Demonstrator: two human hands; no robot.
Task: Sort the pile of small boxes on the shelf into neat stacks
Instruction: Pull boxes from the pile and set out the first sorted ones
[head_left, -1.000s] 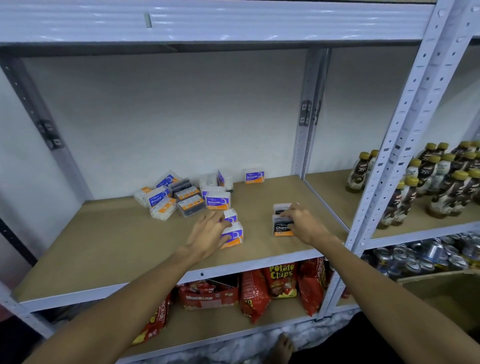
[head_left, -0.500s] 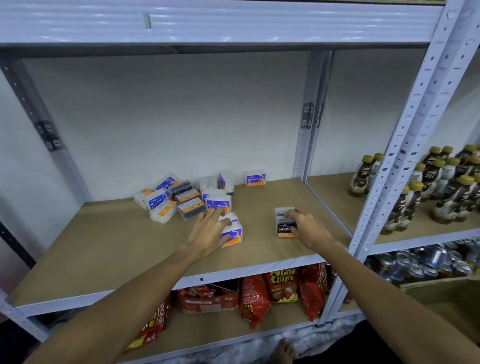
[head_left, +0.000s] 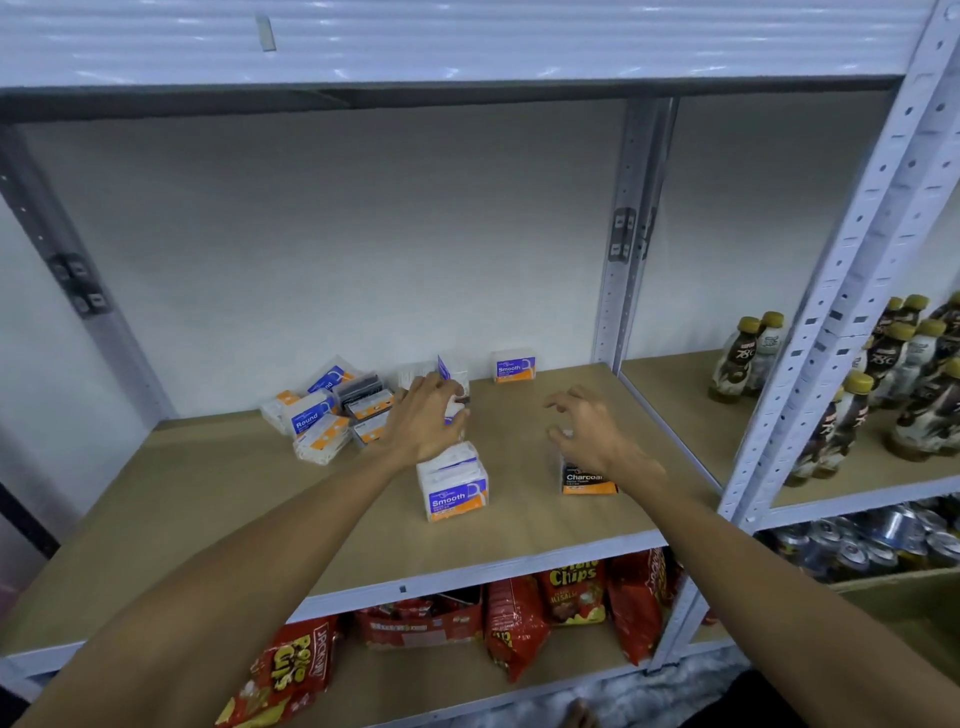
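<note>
A loose pile of small white, purple and orange boxes (head_left: 324, 410) lies at the back left of the wooden shelf (head_left: 197, 499). A neat "Smooth" stack (head_left: 453, 486) stands near the front middle. To its right stands a black "Charcoal" stack (head_left: 584, 475). My left hand (head_left: 428, 421) reaches past the Smooth stack and closes its fingers on a white and purple box (head_left: 453, 387) at the pile's right edge. My right hand (head_left: 589, 428) hovers over the Charcoal stack with fingers spread, holding nothing. One Smooth box (head_left: 514, 366) stands alone at the back wall.
A metal upright (head_left: 631, 234) divides this bay from the right bay, where brown drink bottles (head_left: 904, 384) stand. Red chip bags (head_left: 545, 608) fill the shelf below, with cans (head_left: 872, 540) at lower right. The upper shelf edge (head_left: 415, 88) hangs overhead.
My left hand left the Smooth stack and moved back to a box at the pile. My right hand let go of the Charcoal stack and lifted above it, fingers spread.
</note>
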